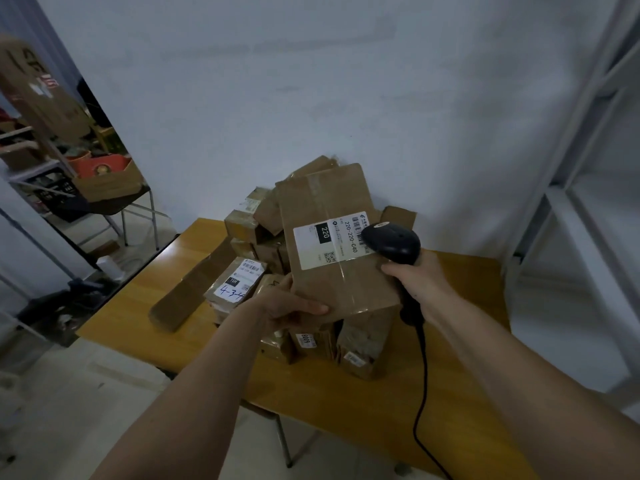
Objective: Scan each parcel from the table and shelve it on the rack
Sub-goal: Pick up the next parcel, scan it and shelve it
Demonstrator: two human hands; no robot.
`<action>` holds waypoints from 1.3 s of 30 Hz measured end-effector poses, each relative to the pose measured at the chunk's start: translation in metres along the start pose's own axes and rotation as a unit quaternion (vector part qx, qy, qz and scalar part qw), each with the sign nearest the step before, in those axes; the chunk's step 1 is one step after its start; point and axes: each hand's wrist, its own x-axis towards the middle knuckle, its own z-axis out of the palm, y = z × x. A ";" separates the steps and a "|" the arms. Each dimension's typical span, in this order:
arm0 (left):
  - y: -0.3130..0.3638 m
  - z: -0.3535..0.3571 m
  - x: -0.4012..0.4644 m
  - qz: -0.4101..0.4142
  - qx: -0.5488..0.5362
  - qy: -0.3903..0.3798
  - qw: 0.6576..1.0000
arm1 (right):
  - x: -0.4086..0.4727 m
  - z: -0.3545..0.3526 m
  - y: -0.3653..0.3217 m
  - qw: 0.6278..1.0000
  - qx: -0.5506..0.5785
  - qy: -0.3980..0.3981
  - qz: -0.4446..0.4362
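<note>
1. In the head view, our left hand [291,306] grips a flat cardboard parcel [332,216] by its lower left corner, thumb lying across the front face and the fingers curled behind it.
2. We hold the parcel raised above the pile, tilted back so its face looks toward us; a strip of clear tape runs along its length.
3. A white shipping label [327,242] sits on that face, turned sideways, printed "220" in a black box and "220-220-C40" next to a barcode, with a small QR code near the tape.
4. Our right hand [420,280] is wrapped around the handle of a black barcode scanner [393,242], fingers closed on it.
5. The scanner's head lies just beside the right edge of the label, overlapping the barcode end from our angle; whether it touches the parcel we cannot tell.
6. Its black cable [422,386] hangs down from the handle, past our right forearm to the bottom of the frame.
7. Beneath the held parcel, a heap of other cardboard boxes [360,344] rests on the wooden table [145,320].
8. One small box [232,284] at the left of the heap carries a label with "4-3-4" handwritten in blue.
9. A long flat brown package [188,289] lies apart at the left side of the table.
10. The white metal rack [585,188] stands at the right, close to the table's edge.
</note>
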 end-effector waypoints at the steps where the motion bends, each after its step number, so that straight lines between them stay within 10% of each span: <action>1: 0.003 0.001 0.002 0.002 -0.007 -0.009 1.000 | 0.000 -0.003 -0.002 1.000 -0.008 0.000 -0.009; 13: 0.017 0.013 0.018 0.041 -0.129 -0.029 0.990 | -0.003 -0.019 -0.018 0.995 -0.064 0.028 -0.069; 22: 0.019 0.067 0.038 0.089 -0.446 0.032 0.890 | -0.040 0.005 -0.030 0.997 0.041 0.002 -0.069; 39: 0.016 0.074 0.049 0.103 -0.442 -0.026 0.891 | -0.058 0.006 -0.033 0.995 0.023 -0.055 -0.077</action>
